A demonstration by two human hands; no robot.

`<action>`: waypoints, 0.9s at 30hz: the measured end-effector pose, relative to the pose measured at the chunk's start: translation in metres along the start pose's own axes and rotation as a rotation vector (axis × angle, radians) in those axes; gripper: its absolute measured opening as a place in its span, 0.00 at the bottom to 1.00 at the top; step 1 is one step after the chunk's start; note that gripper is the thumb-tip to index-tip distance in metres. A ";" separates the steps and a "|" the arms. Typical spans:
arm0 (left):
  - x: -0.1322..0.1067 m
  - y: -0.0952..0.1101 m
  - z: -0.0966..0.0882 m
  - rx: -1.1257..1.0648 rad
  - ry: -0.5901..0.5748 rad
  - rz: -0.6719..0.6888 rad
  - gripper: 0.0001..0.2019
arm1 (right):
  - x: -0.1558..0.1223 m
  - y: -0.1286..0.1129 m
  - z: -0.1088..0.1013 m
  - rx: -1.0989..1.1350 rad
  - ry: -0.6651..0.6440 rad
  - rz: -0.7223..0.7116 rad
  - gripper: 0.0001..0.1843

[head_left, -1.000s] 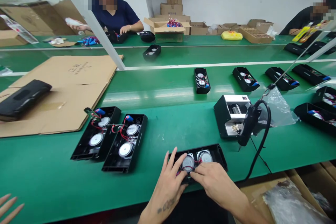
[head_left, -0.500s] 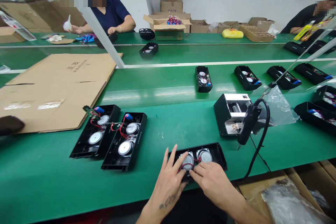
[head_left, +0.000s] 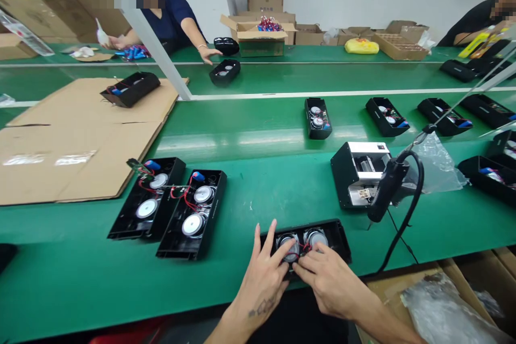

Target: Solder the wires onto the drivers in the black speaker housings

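Observation:
A black speaker housing [head_left: 337,237] lies open at the near edge of the green bench, with two round silver drivers and red wires inside. My left hand [head_left: 264,275] rests on its left end, fingers spread and fingertips on the left driver. My right hand [head_left: 329,282] sits at the housing's near edge. Its fingers are bent together at the red wires [head_left: 305,249] between the drivers, and what they pinch is hidden.
Two more open housings [head_left: 147,200] [head_left: 194,216] lie to the left, beside a flat cardboard sheet [head_left: 80,140] carrying another housing [head_left: 131,89]. A hanging black driver tool [head_left: 387,189], a black-and-white box [head_left: 357,172] and a plastic bag [head_left: 437,166] stand to the right. Further housings ride the belt [head_left: 317,117]. A co-worker's hand [head_left: 209,54] reaches from across.
My hands stayed on the housing, fingers shifting slightly. A black housing now lies on the far part of the cardboard, and the black piece at the left edge is gone. The co-worker's arm has stretched right.

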State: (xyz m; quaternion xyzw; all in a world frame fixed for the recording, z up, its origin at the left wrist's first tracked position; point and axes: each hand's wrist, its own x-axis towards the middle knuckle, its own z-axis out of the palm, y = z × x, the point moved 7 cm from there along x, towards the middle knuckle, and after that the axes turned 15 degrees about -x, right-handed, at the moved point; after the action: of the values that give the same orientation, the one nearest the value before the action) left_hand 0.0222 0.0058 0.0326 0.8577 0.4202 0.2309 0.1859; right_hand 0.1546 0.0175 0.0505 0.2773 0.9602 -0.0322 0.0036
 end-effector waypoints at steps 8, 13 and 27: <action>0.000 0.009 0.002 0.038 0.038 0.060 0.09 | -0.008 -0.012 0.016 -0.030 0.049 -0.030 0.23; 0.004 0.000 0.004 -0.007 0.060 0.057 0.07 | -0.003 -0.012 0.013 -0.010 0.029 0.026 0.17; 0.082 -0.065 -0.029 -0.570 -0.398 -0.368 0.16 | 0.069 0.072 -0.038 0.233 -0.315 0.145 0.19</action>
State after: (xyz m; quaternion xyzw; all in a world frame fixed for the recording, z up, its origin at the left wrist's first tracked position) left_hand 0.0094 0.1124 0.0426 0.7098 0.4417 0.1305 0.5329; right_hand 0.1348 0.1175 0.0824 0.3357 0.9151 -0.1856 0.1240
